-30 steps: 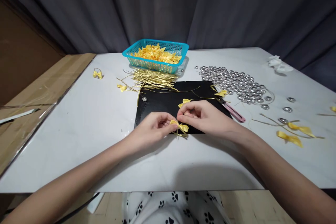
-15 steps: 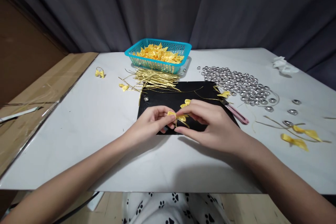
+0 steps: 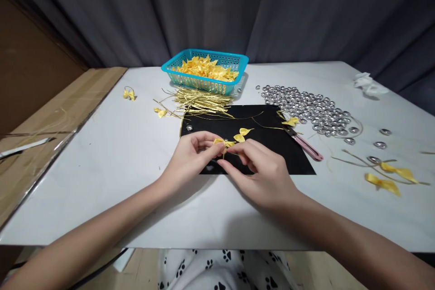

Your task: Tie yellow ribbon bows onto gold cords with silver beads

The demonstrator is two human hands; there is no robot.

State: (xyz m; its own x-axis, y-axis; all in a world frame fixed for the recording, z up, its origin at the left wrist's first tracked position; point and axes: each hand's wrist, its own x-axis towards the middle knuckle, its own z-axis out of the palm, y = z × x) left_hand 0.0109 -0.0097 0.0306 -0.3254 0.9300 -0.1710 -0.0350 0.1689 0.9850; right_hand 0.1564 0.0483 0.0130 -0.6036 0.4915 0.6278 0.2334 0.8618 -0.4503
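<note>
My left hand [image 3: 192, 156] pinches a small yellow ribbon bow [image 3: 228, 143] between thumb and fingers, over the near part of a black mat [image 3: 265, 122]. A thin gold cord [image 3: 224, 153] hangs at the bow's middle. My right hand [image 3: 263, 165] is close against the bow's right side, its bent fingers on the cord and its thumb just below; the exact grip is partly hidden. Another yellow bow [image 3: 242, 134] lies on the mat just beyond my fingers. A silver bead [image 3: 189, 128] rests near the mat's left edge.
Behind the mat lie a bundle of gold cords [image 3: 202, 101] and a turquoise basket [image 3: 204, 85] of yellow bows. Many silver beads [image 3: 306, 108] spread to the right. A pink-handled cutter [image 3: 307, 147] crosses the mat's right edge. Loose bows [image 3: 384, 184] lie far right.
The held bow has turned so both its loops show. My right hand has shifted slightly left and down, uncovering the bow on the mat.
</note>
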